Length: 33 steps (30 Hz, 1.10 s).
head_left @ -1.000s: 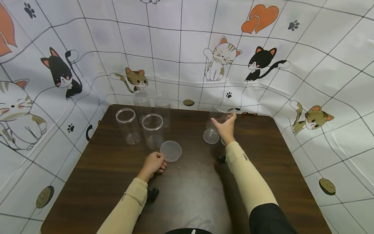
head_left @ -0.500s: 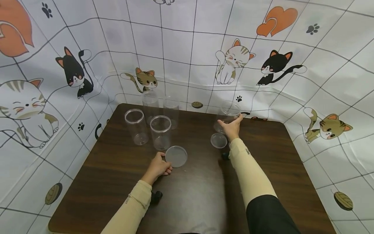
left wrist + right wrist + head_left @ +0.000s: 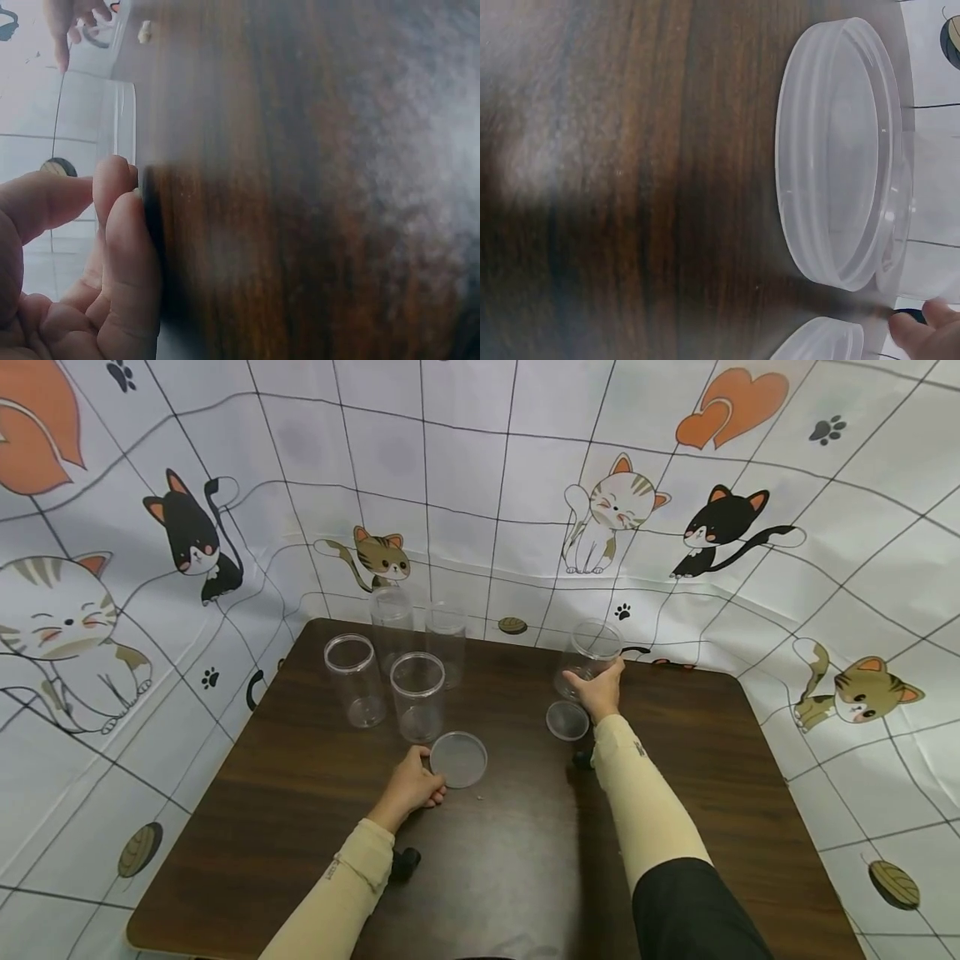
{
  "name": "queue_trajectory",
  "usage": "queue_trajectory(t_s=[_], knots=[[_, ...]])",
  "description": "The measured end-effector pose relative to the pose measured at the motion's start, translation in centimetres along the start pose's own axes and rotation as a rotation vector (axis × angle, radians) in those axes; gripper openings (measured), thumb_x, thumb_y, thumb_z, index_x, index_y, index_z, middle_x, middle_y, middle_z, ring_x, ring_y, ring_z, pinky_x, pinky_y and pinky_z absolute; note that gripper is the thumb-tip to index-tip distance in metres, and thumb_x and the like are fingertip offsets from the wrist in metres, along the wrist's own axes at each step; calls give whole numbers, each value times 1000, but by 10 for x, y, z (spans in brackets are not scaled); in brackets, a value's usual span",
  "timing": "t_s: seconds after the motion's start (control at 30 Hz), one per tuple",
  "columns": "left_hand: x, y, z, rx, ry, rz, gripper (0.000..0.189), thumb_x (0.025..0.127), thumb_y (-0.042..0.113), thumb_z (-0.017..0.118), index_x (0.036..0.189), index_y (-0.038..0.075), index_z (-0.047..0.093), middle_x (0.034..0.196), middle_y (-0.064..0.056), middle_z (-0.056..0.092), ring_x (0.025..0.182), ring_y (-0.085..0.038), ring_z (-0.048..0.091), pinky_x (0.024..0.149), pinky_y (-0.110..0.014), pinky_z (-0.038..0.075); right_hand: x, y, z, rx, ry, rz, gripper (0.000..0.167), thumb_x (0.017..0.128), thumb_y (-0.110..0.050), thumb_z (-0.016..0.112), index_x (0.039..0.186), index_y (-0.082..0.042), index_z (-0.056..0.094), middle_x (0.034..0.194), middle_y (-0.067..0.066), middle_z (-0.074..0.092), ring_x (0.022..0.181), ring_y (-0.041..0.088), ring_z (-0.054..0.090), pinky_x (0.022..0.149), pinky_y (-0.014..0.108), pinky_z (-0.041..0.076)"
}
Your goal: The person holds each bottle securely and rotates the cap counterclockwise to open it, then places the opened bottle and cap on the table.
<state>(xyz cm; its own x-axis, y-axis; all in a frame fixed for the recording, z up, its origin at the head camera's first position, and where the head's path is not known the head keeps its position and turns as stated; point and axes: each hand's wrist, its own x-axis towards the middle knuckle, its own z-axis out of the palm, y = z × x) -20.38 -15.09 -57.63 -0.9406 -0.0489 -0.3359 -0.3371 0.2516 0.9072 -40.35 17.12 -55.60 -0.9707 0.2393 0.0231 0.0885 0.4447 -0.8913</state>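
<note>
In the head view my left hand (image 3: 411, 787) pinches the near left edge of a clear round plastic lid (image 3: 459, 760) at mid-table. The left wrist view shows the fingertips right at the lid's rim (image 3: 126, 124). My right hand (image 3: 600, 689) grips a clear plastic jar (image 3: 592, 642) around its side at the back right. The jar's top is uncovered, and the hand hides part of its lower wall. Just in front lies another clear lid (image 3: 567, 720). The right wrist view has this lid (image 3: 840, 157) up close, plus part of a further lid (image 3: 825, 341) near the fingertips.
Several clear jars stand upright at the back left, among them a near one (image 3: 417, 697) and a left one (image 3: 357, 681). White cloth with cat prints (image 3: 465, 477) hangs behind the dark wooden table (image 3: 495, 893). A tiny pale crumb (image 3: 480, 797) lies by the lid.
The head view has shifted, so everything appears further right. My left hand has taken hold of the lid's edge and the lid has come slightly nearer. My right hand still grips the jar.
</note>
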Motion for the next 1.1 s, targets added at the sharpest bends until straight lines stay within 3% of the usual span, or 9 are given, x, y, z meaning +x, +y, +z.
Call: queue_trajectory(t_s=[0.23,0.37,0.5,0.63,0.73,0.83,0.93,1.0,1.1], knots=[[0,-1,-6,36,11,-2,67,89,0,70,146,-4,35,72,-10,70,50,-13,63,48,-26,53,-2,-7,3,-44,-101,34,116,88,-32,81,157,-6,-9,162,29,13,148,42,24,120,48,23],[-1,-2,-9,43,13,-1,68,89,1,72,146,-4,35,72,-10,70,51,-13,63,48,-25,53,-11,-24,-2,-358,-192,92,118,94,-44,71,154,9,-16,158,41,7,144,54,24,116,57,28],[-1,-2,-11,67,24,11,70,87,2,76,145,-3,38,72,-9,71,51,-14,64,48,-25,53,-28,-57,-6,-830,-301,69,91,100,-53,56,148,19,28,145,43,39,128,58,46,101,64,43],[-1,-1,-13,100,35,8,73,84,4,79,145,-1,39,72,-9,70,51,-13,64,48,-25,53,-48,-93,6,-1040,-367,-82,64,102,-55,50,117,3,70,114,28,69,101,46,67,79,57,55],[1,-2,-12,112,38,-1,75,82,5,81,144,0,40,70,-8,69,50,-12,63,48,-25,52,-57,-109,30,-1002,-388,-229,58,101,-57,53,99,-3,72,98,20,72,88,37,70,71,53,56],[2,-3,-11,111,44,7,73,82,4,81,143,-1,42,69,-7,69,50,-11,62,48,-24,51,-59,-118,62,-827,-464,-325,57,100,-53,58,124,-2,65,120,20,69,107,38,68,86,54,55],[2,-4,-8,119,45,29,74,82,5,81,144,-2,42,68,-7,68,49,-11,61,47,-23,50,-54,-121,93,-564,-569,-322,83,99,-46,63,157,1,28,155,22,42,138,38,46,110,50,41],[2,-3,-6,135,39,43,78,82,7,82,147,-2,39,67,-6,68,49,-12,61,48,-24,50,-49,-121,111,-388,-599,-289,97,98,-42,68,161,0,8,165,21,22,150,37,28,119,48,28],[1,-2,-3,189,25,72,88,82,12,86,153,2,35,65,-5,67,49,-14,61,52,-27,51,-43,-120,132,-205,-548,-261,110,93,-37,76,161,-1,-3,168,21,9,154,35,15,122,45,20]])
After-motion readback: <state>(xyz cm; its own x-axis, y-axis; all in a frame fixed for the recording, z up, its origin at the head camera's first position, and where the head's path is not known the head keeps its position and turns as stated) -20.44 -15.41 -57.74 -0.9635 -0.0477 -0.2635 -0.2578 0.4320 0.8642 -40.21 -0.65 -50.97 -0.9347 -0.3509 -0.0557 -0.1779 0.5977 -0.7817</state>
